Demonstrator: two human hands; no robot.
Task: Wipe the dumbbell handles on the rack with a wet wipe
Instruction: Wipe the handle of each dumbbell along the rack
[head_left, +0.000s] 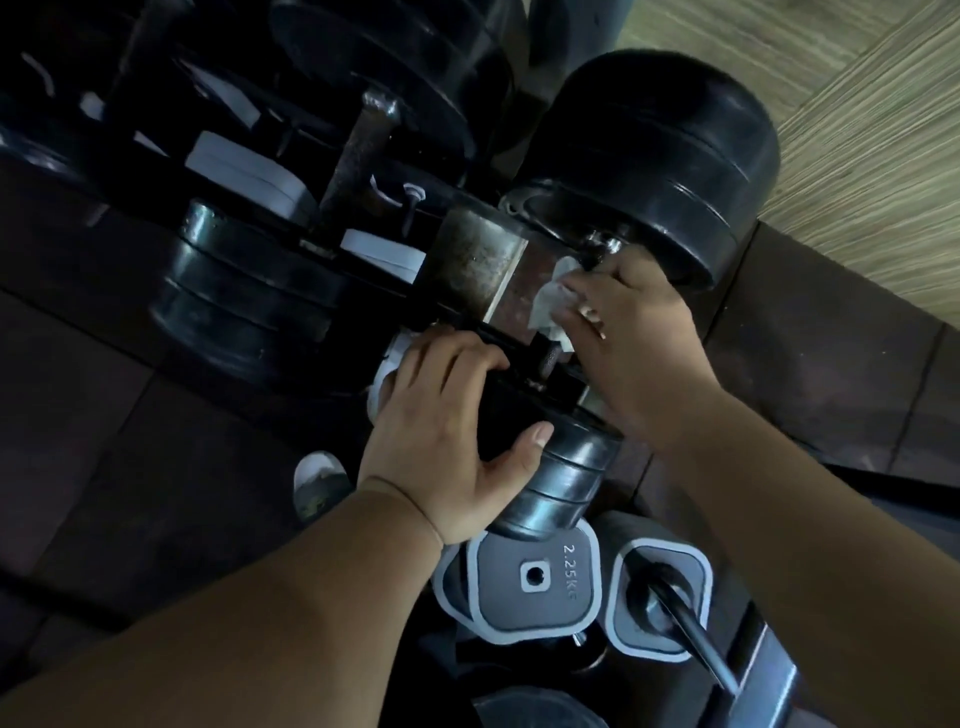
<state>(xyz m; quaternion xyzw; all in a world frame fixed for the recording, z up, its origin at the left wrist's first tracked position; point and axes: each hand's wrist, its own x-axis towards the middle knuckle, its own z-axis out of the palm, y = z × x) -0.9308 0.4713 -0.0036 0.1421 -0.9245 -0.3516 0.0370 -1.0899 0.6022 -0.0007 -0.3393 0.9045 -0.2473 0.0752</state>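
A small black dumbbell (563, 473) lies on the rack in the middle of the head view, its near end made of stacked black discs. My left hand (447, 431) grips that near end, thumb over the discs. My right hand (634, 338) presses a crumpled white wet wipe (550, 304) around the dumbbell's dark knurled handle (548, 358), of which only a short stretch shows. The far part of the handle is hidden under the wipe and my fingers.
A large black dumbbell head (654, 166) sits just above my right hand. More black dumbbells (244, 291) fill the rack on the left. Grey-rimmed 2.25 kg plates (530, 582) stand below. A shoe tip (319, 483) shows on the dark floor tiles; wood-look flooring (857, 104) lies at top right.
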